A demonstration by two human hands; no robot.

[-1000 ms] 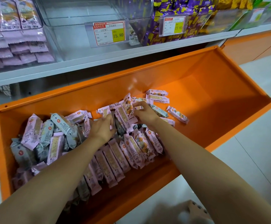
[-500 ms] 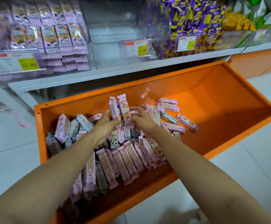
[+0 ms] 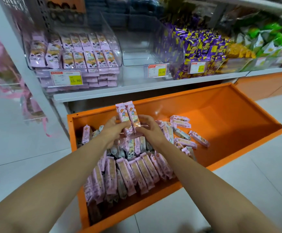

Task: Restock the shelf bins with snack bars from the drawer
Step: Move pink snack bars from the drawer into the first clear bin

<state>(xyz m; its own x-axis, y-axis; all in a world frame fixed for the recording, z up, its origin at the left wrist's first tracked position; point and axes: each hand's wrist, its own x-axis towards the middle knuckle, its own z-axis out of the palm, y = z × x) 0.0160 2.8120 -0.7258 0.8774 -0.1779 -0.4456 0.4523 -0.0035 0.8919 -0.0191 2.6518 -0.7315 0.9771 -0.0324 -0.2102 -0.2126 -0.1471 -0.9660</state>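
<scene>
Glossy pink plastic-film wrappers on the snack bars (image 3: 128, 115) catch the light above an orange drawer (image 3: 229, 118) of smooth painted sheet metal with a soft sheen. Behind, clear hard-plastic shelf bins (image 3: 136, 52) carry what look like paper price tags (image 3: 66, 78), blurred here. Purple wrappers (image 3: 202, 46) shine like foil. Pale floor tiles (image 3: 19, 132) are smooth and reflective.

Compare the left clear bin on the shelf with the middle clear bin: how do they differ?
The left clear bin is packed with pink snack bars in rows; the middle clear bin looks empty. The left clear bin sits at the end of the shelf; the middle clear bin borders purple-and-yellow packets. Both are transparent plastic, and the left price tag and the middle price tag both read 15.80.
</scene>
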